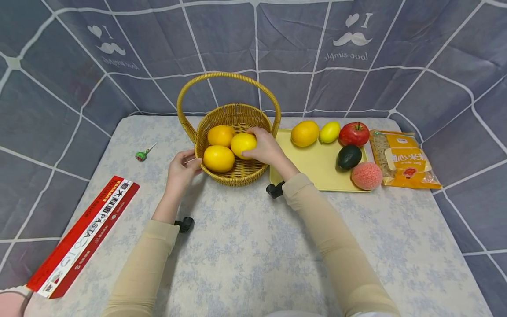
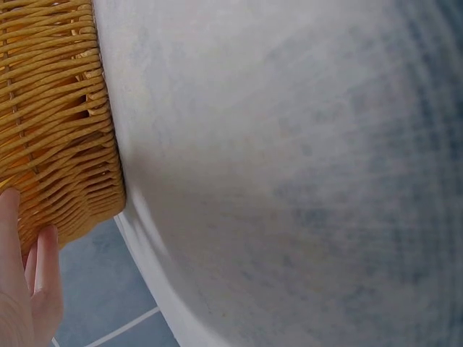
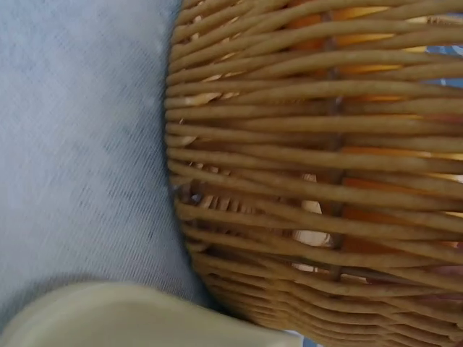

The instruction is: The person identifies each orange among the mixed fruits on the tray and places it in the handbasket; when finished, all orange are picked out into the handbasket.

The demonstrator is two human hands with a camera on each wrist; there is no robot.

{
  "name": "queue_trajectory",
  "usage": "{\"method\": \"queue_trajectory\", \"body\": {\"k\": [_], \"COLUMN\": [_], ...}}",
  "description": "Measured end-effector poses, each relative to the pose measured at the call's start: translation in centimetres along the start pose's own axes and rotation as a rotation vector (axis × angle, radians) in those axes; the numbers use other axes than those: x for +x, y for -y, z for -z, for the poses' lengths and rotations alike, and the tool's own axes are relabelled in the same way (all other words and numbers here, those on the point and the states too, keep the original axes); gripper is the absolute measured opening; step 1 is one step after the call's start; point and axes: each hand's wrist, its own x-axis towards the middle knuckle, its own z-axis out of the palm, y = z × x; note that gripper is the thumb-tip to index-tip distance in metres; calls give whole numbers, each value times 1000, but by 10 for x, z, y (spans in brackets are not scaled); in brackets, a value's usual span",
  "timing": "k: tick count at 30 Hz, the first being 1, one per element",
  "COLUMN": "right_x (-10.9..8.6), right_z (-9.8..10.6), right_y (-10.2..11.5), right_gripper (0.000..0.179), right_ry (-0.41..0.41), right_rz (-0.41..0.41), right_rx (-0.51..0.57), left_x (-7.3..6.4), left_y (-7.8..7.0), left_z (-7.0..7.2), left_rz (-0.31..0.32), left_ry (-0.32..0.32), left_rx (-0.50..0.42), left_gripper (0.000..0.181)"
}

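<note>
While the left hand (image 1: 180, 171) gripped the rim of a wicker basket (image 1: 237, 180), the right hand (image 1: 266, 147) pinched a yellow fruit (image 1: 242, 145) inside it.
Fingers and thumb curled around the fruit, near an orange fruit (image 1: 220, 135) and a second yellow fruit (image 1: 218, 159); the left thumb lay at the rim, fingers against the outer weave. Beside the basket, a tray (image 1: 313, 171) held a red apple (image 1: 354, 134).

Your right fingers (image 1: 257, 132) partly hide one yellow fruit (image 1: 242, 145) | near-left pink item (image 1: 12, 304) cut off | left-wrist view crops basket (image 2: 58, 130)
</note>
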Motion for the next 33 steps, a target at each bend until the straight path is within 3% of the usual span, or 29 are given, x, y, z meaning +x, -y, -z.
{"method": "queue_trajectory", "body": {"k": [9,22,33], "right_x": [4,3,-23], "right_z": [-1,-3,10], "right_y": [0,-1,1], "right_gripper": [70,67,57], "right_ry": [40,30,-29], "right_rz": [26,43,106], "right_rx": [-104,-127,-69], "left_x": [0,0,1], "left_y": [0,0,2], "left_z": [-1,-1,-2], "left_rz": [-6,4,-3], "left_ry": [-2,5,-8], "left_rx": [0,-20,-4], "left_gripper": [51,54,53]}}
